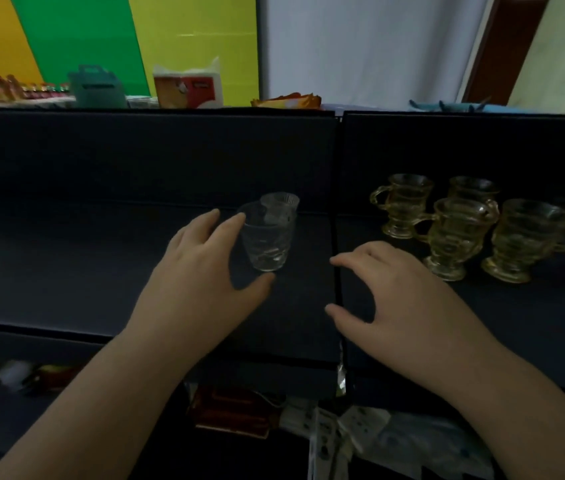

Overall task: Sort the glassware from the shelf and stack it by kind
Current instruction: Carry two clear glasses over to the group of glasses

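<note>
Since there's only the head view, here goes: the clear tumbler (267,242) stands on the dark shelf (66,265), with a second small glass (280,204) just behind it. Left hand (201,271) is spread beside it, index fingertip at the rim, thumb near the base, not clamped on yet. Right hand (398,292) hovers loose, holding nothing. Four yellow mugs (454,237) sit to the right. That glass looks light, rigid, slick and breakable, so I'd wrap the textured wall mid-height, not pinch the rim.
</note>
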### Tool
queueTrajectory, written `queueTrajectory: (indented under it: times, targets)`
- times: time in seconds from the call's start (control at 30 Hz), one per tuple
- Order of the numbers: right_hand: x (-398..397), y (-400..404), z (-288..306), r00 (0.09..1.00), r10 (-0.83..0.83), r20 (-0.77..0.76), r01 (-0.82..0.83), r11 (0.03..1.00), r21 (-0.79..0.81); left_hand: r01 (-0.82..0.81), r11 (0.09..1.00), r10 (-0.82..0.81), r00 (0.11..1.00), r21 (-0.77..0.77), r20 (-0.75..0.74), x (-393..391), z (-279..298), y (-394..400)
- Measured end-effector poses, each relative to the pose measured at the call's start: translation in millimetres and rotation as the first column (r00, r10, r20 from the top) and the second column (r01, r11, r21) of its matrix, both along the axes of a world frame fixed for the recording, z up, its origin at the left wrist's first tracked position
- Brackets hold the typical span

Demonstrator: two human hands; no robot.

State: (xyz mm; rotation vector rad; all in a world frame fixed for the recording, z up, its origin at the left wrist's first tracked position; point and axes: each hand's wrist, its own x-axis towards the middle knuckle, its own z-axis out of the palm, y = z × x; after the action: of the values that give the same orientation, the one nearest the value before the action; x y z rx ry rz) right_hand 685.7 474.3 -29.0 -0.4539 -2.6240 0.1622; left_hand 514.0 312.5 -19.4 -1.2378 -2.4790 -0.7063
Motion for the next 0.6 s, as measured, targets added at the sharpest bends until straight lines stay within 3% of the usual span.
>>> queueTrajectory:
  times: [0.3, 0.6]
  targets:
    - [-27.4, 30.7, 5.2, 1.000, -0.018, 0.010, 0.018, 1.000, 0.017, 0.178, 0.976, -0.168, 0.982, -0.123, 0.082, -59.1, 10.0, 83.7]
    - [-63.9, 40.2, 14.8, 0.995, -0.069, 0.077, 0.068, 0.997, 0.019, 0.217, 0.968, -0.216, 0.976, -0.128, 0.021, -98.4, 14.2, 77.5]
